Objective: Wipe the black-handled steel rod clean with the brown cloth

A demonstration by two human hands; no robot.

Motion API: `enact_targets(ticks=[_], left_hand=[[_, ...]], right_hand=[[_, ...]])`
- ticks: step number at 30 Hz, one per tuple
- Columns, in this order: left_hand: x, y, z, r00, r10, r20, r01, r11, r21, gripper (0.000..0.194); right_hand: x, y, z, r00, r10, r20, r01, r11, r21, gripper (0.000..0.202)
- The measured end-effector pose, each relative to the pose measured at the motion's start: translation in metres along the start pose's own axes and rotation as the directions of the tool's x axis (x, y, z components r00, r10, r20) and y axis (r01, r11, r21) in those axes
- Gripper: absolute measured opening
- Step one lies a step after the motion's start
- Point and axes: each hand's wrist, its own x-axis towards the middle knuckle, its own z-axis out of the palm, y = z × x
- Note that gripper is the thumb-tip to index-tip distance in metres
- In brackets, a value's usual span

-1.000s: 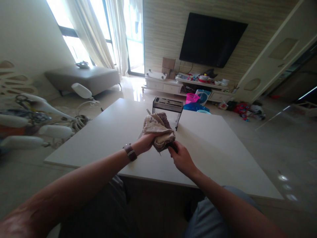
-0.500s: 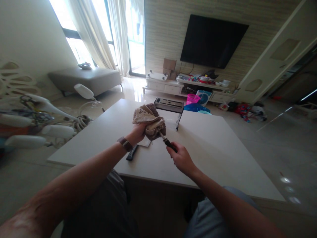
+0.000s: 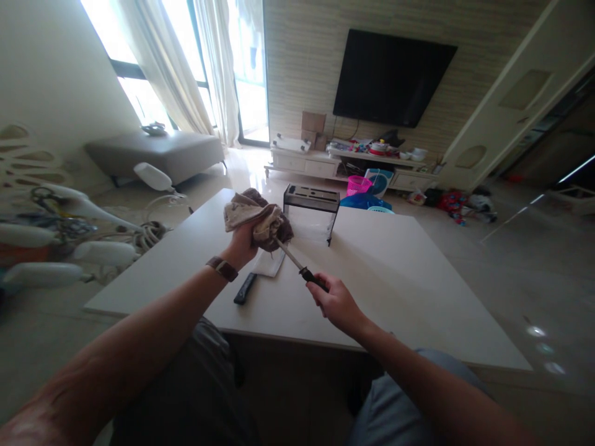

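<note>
My left hand (image 3: 244,243) is closed on a bunched brown and beige cloth (image 3: 253,217), which wraps the far end of a honing steel. In my right hand (image 3: 335,298) is the black handle of that honing steel (image 3: 290,254); its bare grey rod shows between cloth and handle. Below the cloth a cleaver (image 3: 268,264) lies on the white table (image 3: 381,279), black handle toward me, part of its blade hidden. Just behind the cloth stands a knife block (image 3: 311,214) with a slotted dark top and clear front.
Beyond the table are a pink basket (image 3: 359,185) and a low white cabinet (image 3: 297,162) with things on it. White lamp arms (image 3: 106,253) and coiled cable crowd the floor at left. A grey bench (image 3: 158,155) stands by the window.
My left hand has drawn the cloth to the left along the honing steel, baring more of the rod. More of the cleaver's blade and the knife block now shows.
</note>
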Motion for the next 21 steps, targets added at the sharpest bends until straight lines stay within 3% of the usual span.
enact_targets(ticks=[5, 10, 13, 16, 21], left_hand=[[-0.010, -0.007, 0.007, 0.994, -0.108, 0.029, 0.108, 0.994, 0.000, 0.021], [-0.038, -0.028, 0.025, 0.963, -0.260, 0.076, 0.253, 0.964, 0.084, 0.025], [-0.056, -0.043, 0.036, 0.933, -0.328, 0.145, 0.311, 0.942, 0.128, 0.037], [-0.065, -0.053, 0.042, 0.935, -0.326, 0.138, 0.309, 0.943, 0.126, 0.042], [-0.061, -0.047, 0.040, 0.952, -0.293, 0.094, 0.274, 0.946, 0.174, 0.051]], right_hand=[[-0.003, 0.000, -0.001, 0.986, 0.132, 0.100, -0.159, 0.922, 0.353, 0.032], [0.003, -0.001, -0.002, 0.973, 0.181, 0.146, -0.232, 0.799, 0.555, 0.032], [0.006, -0.003, 0.000, 0.967, 0.215, 0.138, -0.254, 0.732, 0.633, 0.030], [0.007, -0.005, 0.002, 0.961, 0.241, 0.137, -0.269, 0.689, 0.673, 0.030], [0.009, -0.004, 0.001, 0.959, 0.237, 0.153, -0.280, 0.730, 0.623, 0.031]])
